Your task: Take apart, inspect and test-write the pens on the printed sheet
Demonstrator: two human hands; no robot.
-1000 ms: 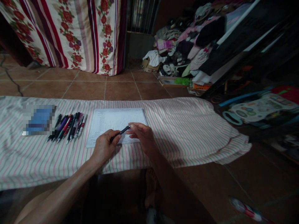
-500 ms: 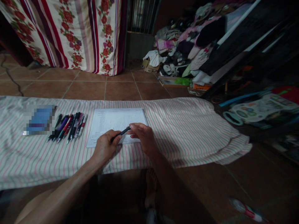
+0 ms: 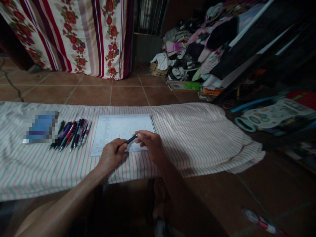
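Observation:
A dark pen [image 3: 130, 139] slants between my two hands, above the near part of a spiral-bound notebook [image 3: 118, 126]. My left hand [image 3: 112, 153] is closed round the pen's lower left end. At the upper right end, the fingertips of my right hand [image 3: 150, 143] pinch the tip, which they partly cover. The notebook lies flat, its coil along the right edge, with print and faint marks on the page. To its left, several pens [image 3: 70, 135] lie side by side in a row, mostly dark, with some purple, red and white.
A striped cloth [image 3: 197, 138] covers the low table. A blurred-out blue rectangle [image 3: 41, 126] lies at the far left. Beyond are a floral curtain [image 3: 81, 39] and a heap of clothes [image 3: 197, 49]. A plastic bottle [image 3: 261, 222] lies on the tiled floor at lower right.
Both hands keep nearly the same hold on the pen, with only a slight shift of the fingers. The whole view has moved very slightly.

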